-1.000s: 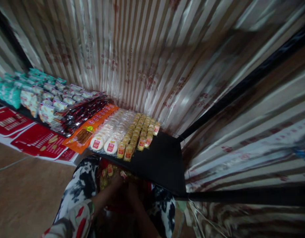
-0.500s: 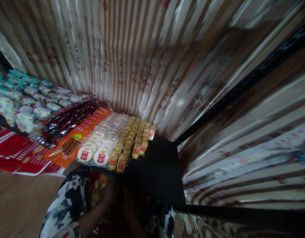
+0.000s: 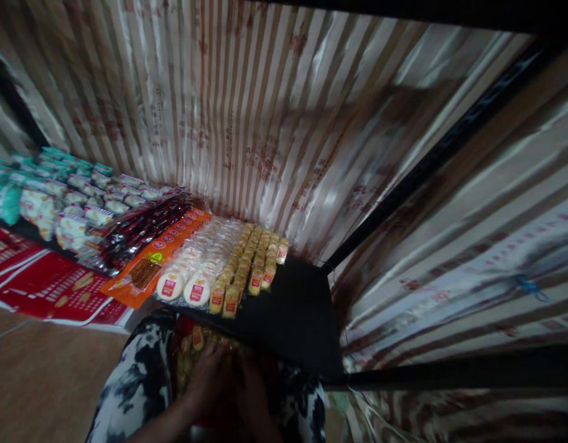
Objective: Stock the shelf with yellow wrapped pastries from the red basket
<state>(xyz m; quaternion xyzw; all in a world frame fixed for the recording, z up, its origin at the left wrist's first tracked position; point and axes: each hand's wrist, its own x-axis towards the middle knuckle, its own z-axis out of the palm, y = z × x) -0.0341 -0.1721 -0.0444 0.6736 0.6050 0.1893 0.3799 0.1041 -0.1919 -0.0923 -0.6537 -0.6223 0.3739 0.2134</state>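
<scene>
Perhaps jolting the black shelf (image 3: pixel 297 320) could topple yellow snack packets (image 3: pixel 231 301); left hand (image 3: pixel 210 372) and right hand (image 3: pixel 253 384): grasp unclear.

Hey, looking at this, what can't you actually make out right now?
- Head view: whether the left hand or right hand holds anything; shadow and blur hide the grip.
- Head view: how many yellow packets lie between the knees; the hands and darkness cover some.
- Head view: how far the teal packets extend; the left picture edge cuts them off.
- Head view: lettering on the striped sheeting; too small and blurred.
</scene>
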